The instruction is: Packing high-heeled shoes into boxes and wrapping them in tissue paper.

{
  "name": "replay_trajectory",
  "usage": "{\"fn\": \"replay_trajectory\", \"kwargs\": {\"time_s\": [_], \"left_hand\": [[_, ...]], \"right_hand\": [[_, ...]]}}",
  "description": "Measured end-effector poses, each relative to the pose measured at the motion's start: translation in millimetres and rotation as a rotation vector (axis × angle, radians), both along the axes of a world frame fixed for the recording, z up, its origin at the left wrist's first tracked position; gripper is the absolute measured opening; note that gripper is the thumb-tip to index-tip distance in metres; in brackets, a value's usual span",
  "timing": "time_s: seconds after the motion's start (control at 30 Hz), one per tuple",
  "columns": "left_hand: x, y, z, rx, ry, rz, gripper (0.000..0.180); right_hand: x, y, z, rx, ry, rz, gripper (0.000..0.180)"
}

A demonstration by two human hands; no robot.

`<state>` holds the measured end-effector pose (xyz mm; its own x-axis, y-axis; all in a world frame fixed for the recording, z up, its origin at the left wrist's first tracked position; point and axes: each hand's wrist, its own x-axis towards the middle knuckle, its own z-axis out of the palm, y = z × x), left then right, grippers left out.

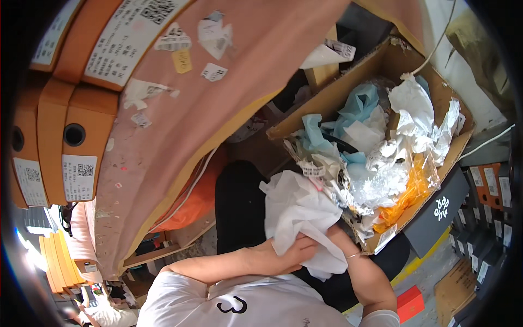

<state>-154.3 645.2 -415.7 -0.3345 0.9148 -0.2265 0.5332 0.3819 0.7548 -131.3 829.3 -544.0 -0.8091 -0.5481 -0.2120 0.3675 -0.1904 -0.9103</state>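
Observation:
A sheet of crumpled white tissue paper (297, 204) lies over my lap and drapes down in front of my shirt. My left hand (298, 252) has its fingers closed on the lower part of the paper. My right hand (339, 237) reaches up at the paper's right edge, close to the near corner of the cardboard box. Its fingers are hidden behind the paper and the box edge. The cardboard box (305, 111) stands just beyond my hands, heaped with crumpled white paper (412, 103), blue paper (359, 103) and orange plastic wrap (406, 199).
A table with a pinkish cover (218, 103) and stuck-on label scraps runs along the left. Orange shoe boxes (76, 131) are stacked on it. On the right are a black box (436, 215), shelved boxes (479, 240) and a red box (409, 303). Another person (106, 313) is at lower left.

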Motion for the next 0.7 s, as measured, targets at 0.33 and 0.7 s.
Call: {"fn": "replay_trajectory", "kwargs": {"time_s": [0.33,0.7], "left_hand": [[-74,-66,20,0.128,-0.872,0.196,0.027],[-268,-3,-88,0.015,0.518,0.534,0.039]], "right_hand": [[11,-23,-12,0.19,0.003,0.085,0.048],[23,-1,-27,0.178,-0.158,0.076,0.036]]}}
